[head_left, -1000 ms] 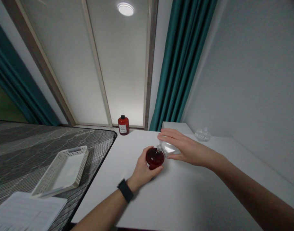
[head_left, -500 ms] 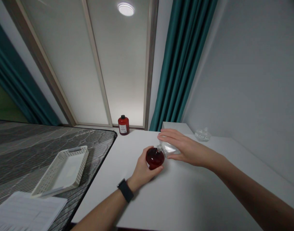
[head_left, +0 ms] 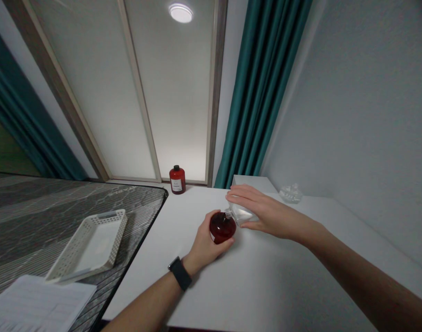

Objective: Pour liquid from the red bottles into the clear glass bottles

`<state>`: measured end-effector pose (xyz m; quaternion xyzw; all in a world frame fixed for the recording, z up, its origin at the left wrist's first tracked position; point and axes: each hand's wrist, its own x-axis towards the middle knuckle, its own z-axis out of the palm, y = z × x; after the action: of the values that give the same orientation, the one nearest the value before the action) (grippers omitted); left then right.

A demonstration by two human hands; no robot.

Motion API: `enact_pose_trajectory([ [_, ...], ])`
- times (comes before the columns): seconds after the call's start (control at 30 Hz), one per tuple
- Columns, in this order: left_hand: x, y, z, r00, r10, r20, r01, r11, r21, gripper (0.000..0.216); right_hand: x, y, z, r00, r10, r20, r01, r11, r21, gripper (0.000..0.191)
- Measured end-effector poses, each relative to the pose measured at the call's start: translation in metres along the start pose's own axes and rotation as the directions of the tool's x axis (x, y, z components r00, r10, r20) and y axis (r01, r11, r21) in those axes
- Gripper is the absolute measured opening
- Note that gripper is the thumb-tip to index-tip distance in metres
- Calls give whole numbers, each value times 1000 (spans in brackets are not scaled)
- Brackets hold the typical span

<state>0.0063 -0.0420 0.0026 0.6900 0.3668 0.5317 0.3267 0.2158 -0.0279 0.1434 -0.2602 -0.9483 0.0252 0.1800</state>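
Observation:
My left hand [head_left: 208, 242], with a dark watch on its wrist, is closed round a dark red bottle [head_left: 222, 227] on the white table. A clear bottle [head_left: 243, 214] lies tilted in my right hand [head_left: 262, 210], its threaded neck pointing left at the top of the red bottle. The two mouths meet or nearly meet; I cannot tell whether they touch. My right fingers reach over the clear bottle and the thumb is below it, hiding most of its body. Another red bottle [head_left: 177, 180] with a black cap and white label stands at the table's far edge.
A crumpled clear plastic piece [head_left: 291, 193] lies at the back right, beside a white box [head_left: 255, 184]. On the grey striped surface at left are a white perforated basket [head_left: 118, 240] and paper sheets [head_left: 38, 304]. A wall rises along the right.

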Motion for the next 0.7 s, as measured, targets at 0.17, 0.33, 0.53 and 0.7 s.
enact_pose_trajectory([
  [0.17,0,0,0,1000,-4,8,4,1000,-2,70,1,-1,-1,1000,2,5,-2,1000,-2,69],
  [0.33,-1,-1,0,1000,-9,8,9,1000,0,70,0,-1,-1,1000,3,-4,-3,1000,3,69],
  [0.53,0,-1,0,1000,-4,12,5,1000,-12,70,-1,0,1,1000,1,-8,-1,1000,-3,70],
  [0.7,1,-1,0,1000,-7,9,7,1000,-11,69,-1,1,1,1000,-3,-5,2,1000,-11,71],
])
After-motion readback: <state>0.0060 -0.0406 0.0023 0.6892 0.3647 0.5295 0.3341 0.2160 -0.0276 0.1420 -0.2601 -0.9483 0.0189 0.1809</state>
